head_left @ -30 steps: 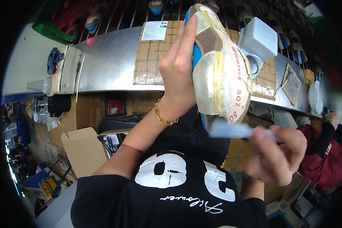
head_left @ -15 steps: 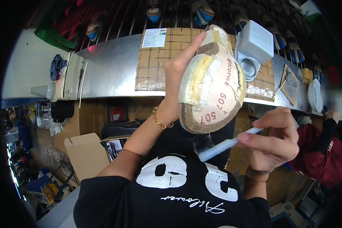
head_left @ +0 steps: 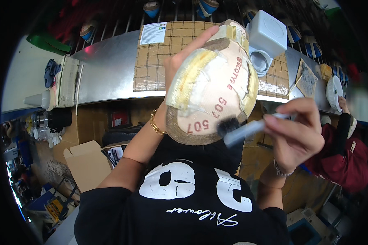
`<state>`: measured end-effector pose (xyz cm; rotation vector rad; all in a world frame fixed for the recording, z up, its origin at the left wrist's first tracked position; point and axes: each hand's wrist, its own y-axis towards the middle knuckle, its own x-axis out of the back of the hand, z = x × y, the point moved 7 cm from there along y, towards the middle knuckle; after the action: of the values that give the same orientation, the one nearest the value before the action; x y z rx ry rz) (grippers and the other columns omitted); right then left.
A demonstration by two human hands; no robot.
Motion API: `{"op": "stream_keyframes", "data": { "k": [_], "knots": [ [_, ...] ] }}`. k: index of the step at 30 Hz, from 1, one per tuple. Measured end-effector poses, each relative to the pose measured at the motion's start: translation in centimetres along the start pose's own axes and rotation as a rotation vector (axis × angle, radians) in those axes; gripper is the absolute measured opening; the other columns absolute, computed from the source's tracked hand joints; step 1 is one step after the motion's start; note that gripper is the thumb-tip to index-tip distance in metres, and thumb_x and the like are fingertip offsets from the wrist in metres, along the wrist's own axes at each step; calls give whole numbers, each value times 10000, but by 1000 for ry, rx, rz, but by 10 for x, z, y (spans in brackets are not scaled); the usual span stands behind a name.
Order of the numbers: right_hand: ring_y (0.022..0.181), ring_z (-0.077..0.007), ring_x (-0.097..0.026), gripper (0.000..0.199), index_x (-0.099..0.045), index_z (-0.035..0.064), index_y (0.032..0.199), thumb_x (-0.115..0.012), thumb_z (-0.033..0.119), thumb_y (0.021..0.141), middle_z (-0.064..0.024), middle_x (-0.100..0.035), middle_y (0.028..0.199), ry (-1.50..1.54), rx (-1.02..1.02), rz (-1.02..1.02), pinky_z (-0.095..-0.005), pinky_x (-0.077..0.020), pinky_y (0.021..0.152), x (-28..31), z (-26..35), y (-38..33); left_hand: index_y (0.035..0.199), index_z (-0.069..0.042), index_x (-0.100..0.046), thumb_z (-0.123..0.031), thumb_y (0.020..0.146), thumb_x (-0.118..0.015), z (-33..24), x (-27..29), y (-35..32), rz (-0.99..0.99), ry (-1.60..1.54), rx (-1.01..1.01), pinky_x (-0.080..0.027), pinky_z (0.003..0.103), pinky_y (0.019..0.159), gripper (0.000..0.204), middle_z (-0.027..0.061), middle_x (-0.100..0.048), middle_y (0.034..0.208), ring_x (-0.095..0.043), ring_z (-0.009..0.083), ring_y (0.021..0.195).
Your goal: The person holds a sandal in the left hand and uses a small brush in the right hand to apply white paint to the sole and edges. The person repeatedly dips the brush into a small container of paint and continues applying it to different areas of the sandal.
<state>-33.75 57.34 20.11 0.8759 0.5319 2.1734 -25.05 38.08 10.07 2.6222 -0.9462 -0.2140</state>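
Note:
My left hand point(head_left: 176, 63) grips a half-made shoe point(head_left: 210, 92) from its left side, with the underside facing me. Its pale insole has red print, and yellowish, stitched upper edges wrap over it from both sides; a brown, rough-looking band runs round the toe. Between the thumb and fingers of my right hand point(head_left: 296, 139) is a brush point(head_left: 249, 130) with a whitish handle. Its dark bristles lie against or just over the shoe's underside, at the right of the toe; exact contact I cannot tell.
Behind the shoe, a cardboard sheet point(head_left: 151, 61) covers part of the metal bench point(head_left: 104, 69). A white plastic container with a round cup point(head_left: 270, 34) stands on it. Shoes hang over a barred rack beyond. To the right, a person in maroon point(head_left: 345, 161) touches a white bowl point(head_left: 334, 94).
The brush has risen from below the toe onto the shoe's underside. The shoe has shifted left in view. The person at right has reached to the white bowl.

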Motion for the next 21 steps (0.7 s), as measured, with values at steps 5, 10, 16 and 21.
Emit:
{"op": "stream_keyframes", "data": {
  "k": [5, 10, 16, 21],
  "knots": [
    [688, -103, -557, 306, -831, 159, 831, -853, 104, 530, -26, -607, 807, 175, 40, 72, -213, -371, 581, 7, -4, -6, 1341, -71, -629, -157, 780, -787, 1, 0, -5, 14, 4, 12, -600, 272, 672, 589, 141, -720, 1176, -744, 151, 789],
    [658, -105, -522, 303, -829, 135, 834, -821, 7, 560, -23, -598, 793, 141, -99, 115, -223, -353, 563, 1, -18, -6, 1347, -80, -627, -160, 785, -785, 0, 1, -9, 44, 2, 57, -598, 271, 700, 589, 134, -714, 1197, -740, 145, 821],
    [694, -105, -572, 256, -823, 97, 847, -830, 2, 609, -44, -622, 809, 247, -212, 186, -223, -409, 591, -9, -31, -4, 1377, -54, -543, -206, 779, -824, -4, -2, -11, 90, 12, 172, -580, 270, 808, 677, 141, -695, 1167, -705, 166, 930],
    [770, -119, -596, 188, -798, 43, 944, -799, 40, 756, -59, -642, 852, 477, -284, 93, -241, -451, 643, 27, -91, -12, 1424, -99, -456, -247, 703, -888, 30, 17, -29, 261, 498, -228, -437, 419, 1078, 853, 121, -547, 1386, -560, 265, 1228]
  ]
}}
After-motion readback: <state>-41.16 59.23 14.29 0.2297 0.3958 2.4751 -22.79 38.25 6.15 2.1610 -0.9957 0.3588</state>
